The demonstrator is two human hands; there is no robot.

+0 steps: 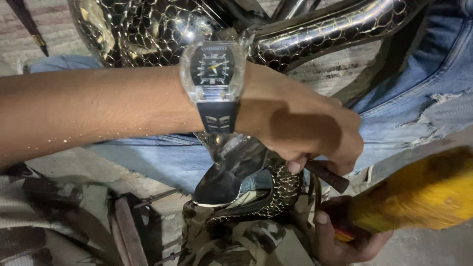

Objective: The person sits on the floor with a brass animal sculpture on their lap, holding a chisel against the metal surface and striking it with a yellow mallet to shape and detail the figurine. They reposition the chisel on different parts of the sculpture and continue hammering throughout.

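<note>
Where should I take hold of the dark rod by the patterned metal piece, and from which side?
Probably at the bare dark end of the rod, coming in from the right. That end juts free past the left hand, whose fingers already pinch the inner part against the scaled metal piece. The right hand, below, grips the yellow-handled tool, so that lower side is crowded.

Blue jeans (433,74), torn and frayed at one spot, fill the upper right; a brick wall (29,34) shows at the upper left, with a dark pointed rod (30,27) slanting across it. Camouflage cloth (231,241) lies at the bottom middle; a worn striped fabric (29,216) covers the lower left
</note>
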